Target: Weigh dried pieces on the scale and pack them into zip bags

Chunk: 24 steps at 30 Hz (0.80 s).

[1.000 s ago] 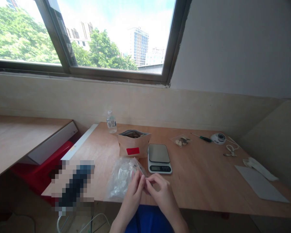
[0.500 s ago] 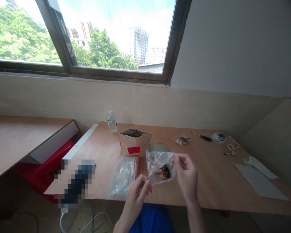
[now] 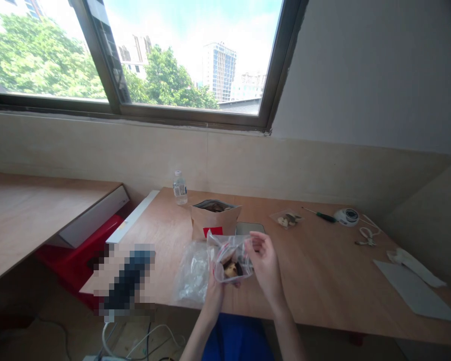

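Both my hands hold a small clear zip bag (image 3: 231, 256) with a red seal strip and some brown and pale pieces inside, raised just above the wooden table (image 3: 308, 271). My left hand (image 3: 215, 291) pinches the bag's lower left side. My right hand (image 3: 263, 263) grips its upper right edge with curled fingers. A stack of empty clear zip bags (image 3: 194, 269) lies on the table to the left. Behind the held bag stand an open brown paper pouch (image 3: 215, 218) with a red label and a digital scale (image 3: 250, 228), mostly hidden.
A small water bottle (image 3: 180, 187) stands at the back. Another filled bag (image 3: 286, 219), a green screwdriver (image 3: 320, 215), a round tape (image 3: 346, 216), scissors (image 3: 366, 234) and white paper (image 3: 417, 291) lie to the right. A red crate (image 3: 73, 255) sits left of the table.
The filled bag went from the table edge up between both hands, then came closer to my body. My left hand has taken hold of its lower side. The view shifted slightly left.
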Each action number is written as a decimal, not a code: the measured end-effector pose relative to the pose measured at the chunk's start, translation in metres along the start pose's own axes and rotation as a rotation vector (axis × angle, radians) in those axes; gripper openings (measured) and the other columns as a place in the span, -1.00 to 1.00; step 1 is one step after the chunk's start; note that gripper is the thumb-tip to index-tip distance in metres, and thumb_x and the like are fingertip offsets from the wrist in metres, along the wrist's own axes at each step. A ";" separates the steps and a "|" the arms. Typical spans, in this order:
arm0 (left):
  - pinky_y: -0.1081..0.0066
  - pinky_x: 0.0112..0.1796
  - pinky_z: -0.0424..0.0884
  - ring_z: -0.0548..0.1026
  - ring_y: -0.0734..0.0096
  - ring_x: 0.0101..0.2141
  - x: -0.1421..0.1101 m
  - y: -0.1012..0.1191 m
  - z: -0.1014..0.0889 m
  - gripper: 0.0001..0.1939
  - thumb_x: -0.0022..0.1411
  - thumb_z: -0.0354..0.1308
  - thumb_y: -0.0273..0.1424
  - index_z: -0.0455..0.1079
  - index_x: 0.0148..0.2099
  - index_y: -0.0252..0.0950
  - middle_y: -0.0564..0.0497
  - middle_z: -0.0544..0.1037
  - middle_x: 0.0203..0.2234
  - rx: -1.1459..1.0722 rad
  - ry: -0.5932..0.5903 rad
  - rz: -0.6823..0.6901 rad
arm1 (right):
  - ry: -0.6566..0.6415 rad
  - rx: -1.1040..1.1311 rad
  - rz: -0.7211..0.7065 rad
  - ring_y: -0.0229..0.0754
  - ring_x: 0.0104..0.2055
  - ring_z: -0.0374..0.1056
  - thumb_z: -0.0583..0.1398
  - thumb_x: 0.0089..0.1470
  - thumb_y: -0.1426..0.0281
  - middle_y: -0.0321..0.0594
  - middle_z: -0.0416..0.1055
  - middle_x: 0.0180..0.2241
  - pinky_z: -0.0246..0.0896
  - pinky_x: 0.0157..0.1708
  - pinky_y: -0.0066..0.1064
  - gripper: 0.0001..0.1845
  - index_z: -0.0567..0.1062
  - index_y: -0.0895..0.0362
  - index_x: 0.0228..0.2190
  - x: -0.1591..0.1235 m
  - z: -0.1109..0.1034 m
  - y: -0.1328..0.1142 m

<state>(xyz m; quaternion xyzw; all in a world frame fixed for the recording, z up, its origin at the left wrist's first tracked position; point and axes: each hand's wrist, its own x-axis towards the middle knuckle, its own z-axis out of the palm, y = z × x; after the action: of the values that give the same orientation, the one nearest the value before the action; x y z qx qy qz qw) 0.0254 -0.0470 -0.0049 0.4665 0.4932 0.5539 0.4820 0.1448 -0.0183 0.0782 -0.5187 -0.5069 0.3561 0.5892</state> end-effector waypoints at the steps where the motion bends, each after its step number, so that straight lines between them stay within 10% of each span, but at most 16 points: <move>1: 0.29 -0.26 0.44 0.48 0.25 -0.29 0.004 0.000 -0.001 -0.34 0.17 -0.17 0.11 0.30 0.02 -0.32 -0.13 0.52 -0.27 -0.020 0.024 0.000 | 0.047 -0.084 -0.092 -0.21 -0.38 0.33 0.19 0.01 0.24 -0.20 0.38 -0.38 0.32 -0.36 -0.37 -0.75 0.38 0.12 -0.29 -0.001 0.001 0.001; 5: 0.37 -0.27 0.44 0.49 0.30 -0.23 0.020 -0.005 -0.013 -0.40 0.23 -0.19 0.04 0.16 0.12 -0.29 -0.11 0.51 -0.20 -0.074 0.147 -0.018 | -0.152 -0.267 -0.358 -0.20 -0.31 0.32 0.10 0.08 0.42 -0.21 0.36 -0.36 0.29 -0.25 -0.37 -0.87 0.46 0.09 -0.42 -0.004 0.008 0.001; 11: 0.35 -0.07 0.37 0.37 0.25 0.03 0.034 -0.023 -0.032 -0.43 0.26 -0.23 -0.01 0.14 0.14 -0.26 -0.12 0.38 0.05 -0.002 0.215 -0.014 | -0.530 -0.251 -0.291 -0.15 -0.06 0.32 0.08 0.04 0.53 -0.20 0.40 -0.14 0.22 -0.03 -0.27 -0.66 0.43 0.04 -0.13 0.001 0.032 0.020; 24: 0.27 0.03 0.27 0.35 0.19 0.05 0.030 -0.063 -0.042 -0.45 0.17 -0.01 -0.03 0.24 0.08 -0.27 -0.12 0.43 0.00 -0.063 0.197 -0.032 | -0.682 -0.182 -0.188 -0.07 0.06 0.27 0.25 -0.17 0.53 -0.24 0.36 0.00 0.13 0.04 -0.19 -0.33 0.32 -0.03 0.03 0.015 0.056 0.075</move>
<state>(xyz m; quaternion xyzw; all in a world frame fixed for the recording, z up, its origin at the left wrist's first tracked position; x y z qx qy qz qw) -0.0145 -0.0180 -0.0692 0.3867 0.5278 0.6045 0.4544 0.1024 0.0249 0.0061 -0.3716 -0.7491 0.4065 0.3681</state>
